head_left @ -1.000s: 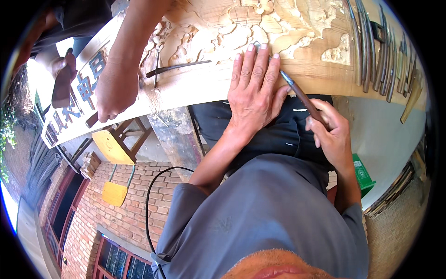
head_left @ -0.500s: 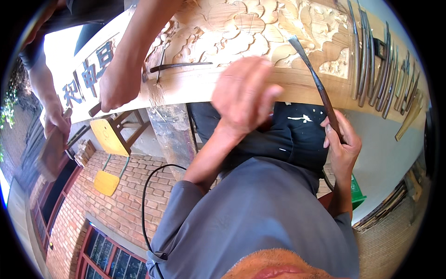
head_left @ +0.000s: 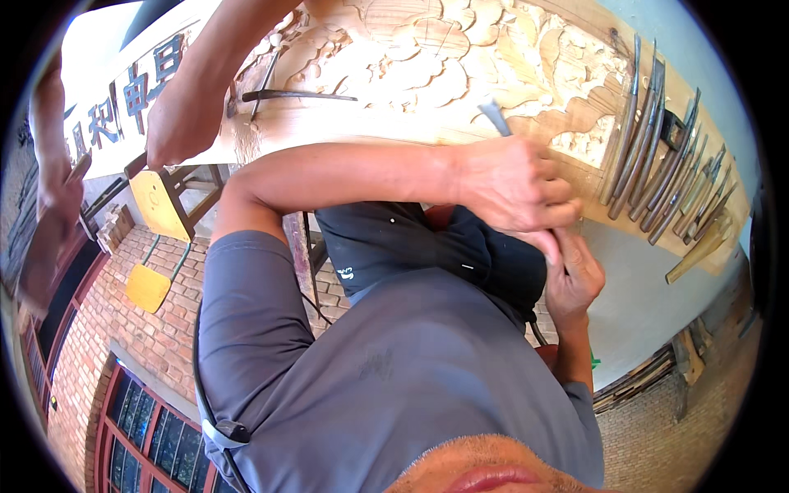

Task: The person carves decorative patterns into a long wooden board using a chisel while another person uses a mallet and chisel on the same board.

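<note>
My left hand reaches across my body, its fingers curled over the shaft of a flat chisel. Just beyond the knuckles the grey blade shows, pointing up and left over the near border of a carved wooden panel. Close by on the right, my right hand is closed at the handle end, its fingers meeting my left thumb. Both hands cover most of the handle. The panel bears raised, rounded shapes with wood chips among them.
Several carving tools lie in a row on the right of the bench. Two thin tools cross at the panel's left. Another person's hand grips a tool handle; their other hand holds a blurred mallet. A yellow chair stands left.
My left hand has swung right from over my lap onto the chisel in my right hand. My view has shifted slightly, and the co-worker's mallet appears farther left.
</note>
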Motion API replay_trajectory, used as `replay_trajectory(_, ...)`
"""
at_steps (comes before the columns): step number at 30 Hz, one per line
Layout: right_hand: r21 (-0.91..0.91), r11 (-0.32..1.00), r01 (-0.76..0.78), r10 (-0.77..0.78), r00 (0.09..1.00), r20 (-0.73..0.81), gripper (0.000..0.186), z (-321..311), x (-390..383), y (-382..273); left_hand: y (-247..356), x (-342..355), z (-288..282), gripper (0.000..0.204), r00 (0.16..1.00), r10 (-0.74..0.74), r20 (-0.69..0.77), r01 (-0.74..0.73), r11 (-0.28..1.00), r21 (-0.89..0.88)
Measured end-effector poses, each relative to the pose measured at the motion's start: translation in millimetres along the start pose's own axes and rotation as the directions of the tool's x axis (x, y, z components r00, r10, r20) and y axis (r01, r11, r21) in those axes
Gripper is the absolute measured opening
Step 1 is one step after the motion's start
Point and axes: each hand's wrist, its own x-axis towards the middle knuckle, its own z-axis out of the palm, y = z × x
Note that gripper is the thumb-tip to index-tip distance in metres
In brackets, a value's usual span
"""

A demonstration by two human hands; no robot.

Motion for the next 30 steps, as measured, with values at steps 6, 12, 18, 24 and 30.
replay_trajectory(6,-0.006,0.999,0.051,-0.051,0.998,-0.038,0.04,14,3,3,-4,-12,2,0.064,0.996,-0.034,0.078,0.042,0.994,-0.102)
replay_trajectory(12,0.01,0.999,0.032,-0.032,0.999,-0.006,0.043,16,11,-1,-2,-14,2,0.066,0.989,-0.062,0.135,0.078,0.99,-0.117)
replay_trajectory(18,0.064,0.998,-0.01,0.009,1.0,0.009,0.029,16,14,-8,-2,-13,2,0.066,0.973,-0.104,0.208,0.134,0.982,-0.135)
replay_trajectory(24,0.033,0.999,0.001,-0.001,1.0,0.016,0.029,16,19,-6,-5,-12,2,0.066,0.969,-0.118,0.215,0.149,0.98,-0.134)
replay_trajectory(30,0.029,0.999,0.029,-0.029,1.0,-0.003,0.026,16,23,2,-6,-7,4,0.067,0.958,-0.154,0.241,0.195,0.968,-0.16)
